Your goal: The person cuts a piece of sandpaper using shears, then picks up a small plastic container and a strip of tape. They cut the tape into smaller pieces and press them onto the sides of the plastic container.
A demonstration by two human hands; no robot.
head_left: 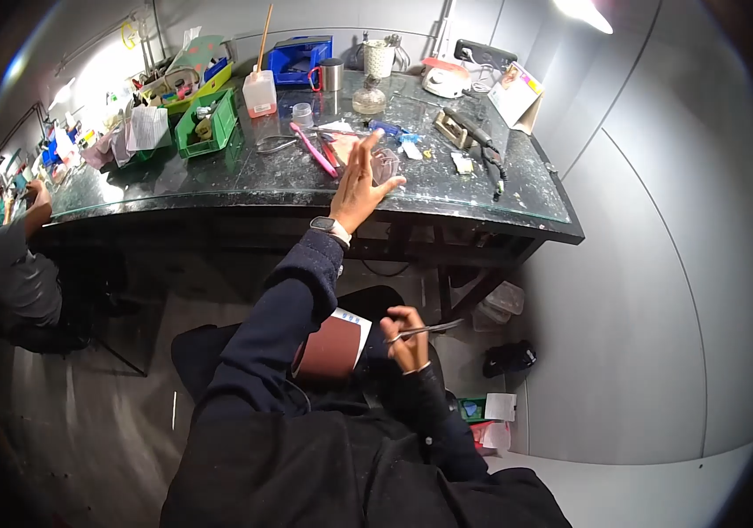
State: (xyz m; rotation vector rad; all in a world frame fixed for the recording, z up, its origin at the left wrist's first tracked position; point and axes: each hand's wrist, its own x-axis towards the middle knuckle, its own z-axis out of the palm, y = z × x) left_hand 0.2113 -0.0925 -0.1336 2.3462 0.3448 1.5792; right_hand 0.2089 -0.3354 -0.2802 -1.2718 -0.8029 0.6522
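Note:
My left hand (360, 187), with a watch (330, 229) at its wrist, reaches over the front of the bench. Its fingers are stretched and the thumb is spread, right at a small clear plastic box (386, 165). Beside it lie a pink-handled tool (313, 151) and a red-handled tool (330, 155). Lower down, in front of my body, my right hand (406, 339) is closed around a slim metal tool (438, 328) whose pointed end faces right; its exact kind I cannot tell. Across my lap rests a reddish-brown sheet (334, 348) with white paper (361, 327) at its edge.
Along the dark bench (218, 183) stand a green bin (206, 126), a blue bin (300, 60), a bottle of pink liquid (259, 93), a metal mug (330, 75) and a glass burner (368, 97). A corded handpiece (479, 136) lies right. Another person (20, 264) sits left.

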